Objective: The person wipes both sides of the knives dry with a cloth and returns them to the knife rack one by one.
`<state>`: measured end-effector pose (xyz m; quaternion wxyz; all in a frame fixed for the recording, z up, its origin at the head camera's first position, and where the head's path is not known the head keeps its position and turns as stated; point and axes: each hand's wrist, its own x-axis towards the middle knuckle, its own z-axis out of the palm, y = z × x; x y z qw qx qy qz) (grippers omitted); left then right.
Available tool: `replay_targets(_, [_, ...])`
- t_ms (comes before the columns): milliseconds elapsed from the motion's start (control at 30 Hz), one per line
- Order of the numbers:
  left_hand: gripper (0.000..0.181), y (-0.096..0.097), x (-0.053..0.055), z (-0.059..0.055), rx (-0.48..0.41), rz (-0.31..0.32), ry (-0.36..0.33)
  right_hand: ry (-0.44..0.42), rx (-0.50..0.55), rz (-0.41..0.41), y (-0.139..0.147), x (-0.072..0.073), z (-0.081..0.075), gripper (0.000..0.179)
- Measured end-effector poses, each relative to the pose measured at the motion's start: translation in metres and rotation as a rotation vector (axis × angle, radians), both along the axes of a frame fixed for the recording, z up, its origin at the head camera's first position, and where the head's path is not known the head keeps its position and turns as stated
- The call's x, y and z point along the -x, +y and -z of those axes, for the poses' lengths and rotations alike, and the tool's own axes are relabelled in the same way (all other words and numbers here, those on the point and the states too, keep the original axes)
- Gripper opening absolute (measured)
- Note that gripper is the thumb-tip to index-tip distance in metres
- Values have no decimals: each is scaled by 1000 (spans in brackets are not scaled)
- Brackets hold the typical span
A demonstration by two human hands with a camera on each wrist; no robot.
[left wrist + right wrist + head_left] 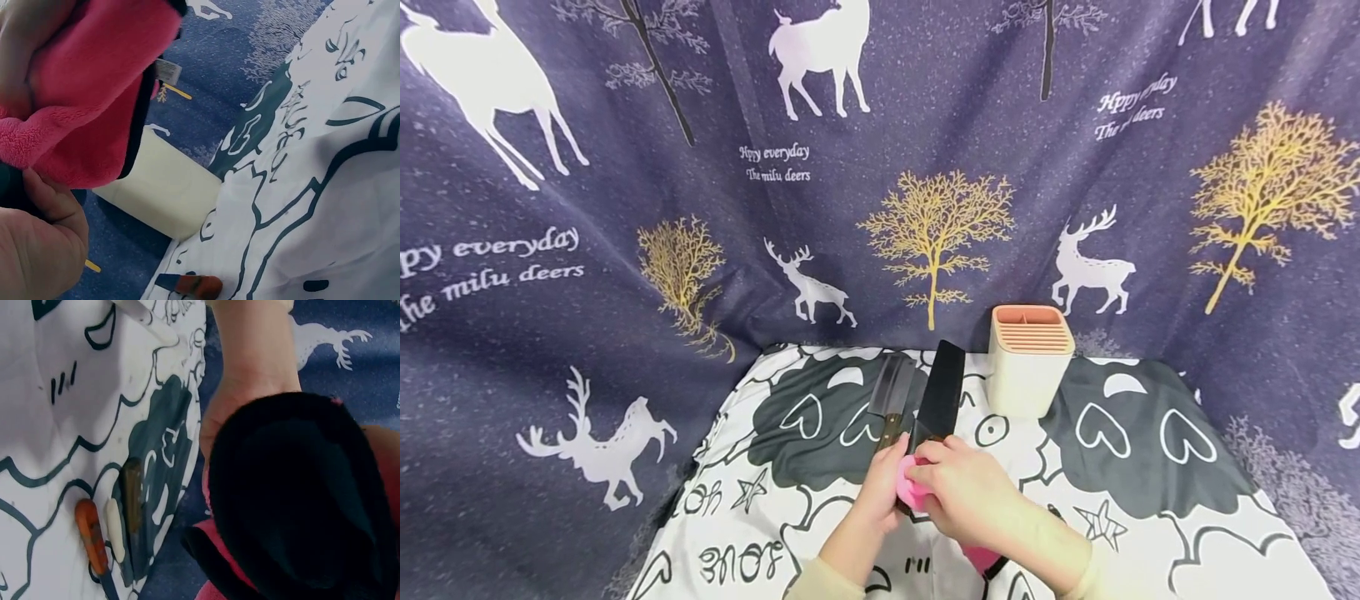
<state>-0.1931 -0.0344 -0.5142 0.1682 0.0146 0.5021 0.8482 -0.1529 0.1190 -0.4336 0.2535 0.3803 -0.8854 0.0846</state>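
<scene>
My right hand [966,487] grips a pink cloth [106,87] with a dark back and black trim. Part of it hangs below that hand. Close beside it, my left hand [876,496] curls around a dark object [15,190], mostly hidden by fingers and cloth, so its kind is unclear. Beyond the hands, a broad black knife blade [943,383] points toward the backdrop. To its left lies a cleaver [892,385] with a brown handle [132,494]. On the sheet, the right wrist view shows an orange-handled knife [92,537] and a white handle [115,528] between those two.
A cream knife holder [1026,375] with an orange slotted top stands at the back, right of the blades. The patterned black-and-white sheet [1150,533] covers the work surface. A dark blue deer-print cloth [895,125] hangs behind and along the sides.
</scene>
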Motion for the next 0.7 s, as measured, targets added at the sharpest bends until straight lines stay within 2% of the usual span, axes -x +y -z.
replay_targets(167, [39, 1, -3, 1, 28, 10, 29, -58, 10, 39, 3, 8, -3, 29])
replay_targets(333, [39, 2, -5, 1, 90, 2, 4, -113, 11, 93, 8, 16, -5, 28])
replay_targets(433, [42, 1, -6, 1, 123, 19, -5, -140, 7, 157, 11, 22, -8, 23])
replay_targets(600, [49, 0, -9, 3, 152, 67, -1, -142, 30, 276, 13, 32, -8, 17])
replay_targets(700, [48, -1, -9, 3, 147, 70, 5, -123, 46, 258, 11, 34, -4, 12])
